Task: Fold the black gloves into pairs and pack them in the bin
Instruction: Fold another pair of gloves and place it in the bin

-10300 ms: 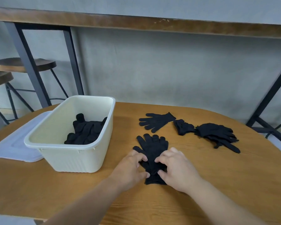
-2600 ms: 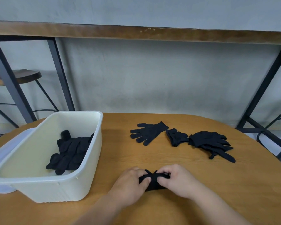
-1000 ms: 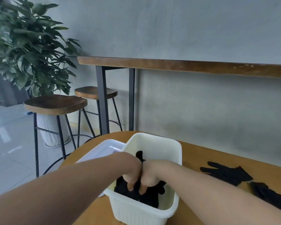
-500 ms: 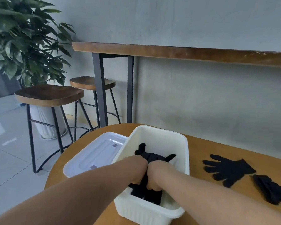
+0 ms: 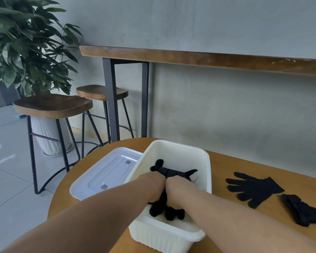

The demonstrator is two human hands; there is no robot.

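Head view: both hands (image 5: 165,189) seemingly press gloves (image 5: 169,198) inside bin (image 5: 207,172).

We look down on a round wooden table (image 5: 226,161) set near a grey wall. A cream bin (image 5: 173,234) stands on it at the left, its long side touching a white lid (image 5: 106,172) that lies flat at the table's left edge. To the right of the bin, well apart, a black glove (image 5: 254,189) lies spread flat, and just beside it sits a bunched heap of gloves (image 5: 303,212).
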